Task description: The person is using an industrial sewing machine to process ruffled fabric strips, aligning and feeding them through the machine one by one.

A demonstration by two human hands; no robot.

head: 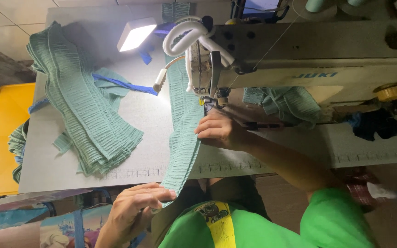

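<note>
A long strip of shirred teal fabric runs from the far end of the table under the needle of a cream sewing machine and down over the near edge. My left hand pinches the strip's near end just off the table edge. My right hand lies flat on the strip's right edge, just in front of the presser foot, fingers pressing the cloth down.
A stack of similar teal strips lies on the left of the grey table, with a blue ribbon beside it. A small lit lamp shines near the machine head. A yellow tray stands at the far left. More teal fabric is bunched under the machine arm.
</note>
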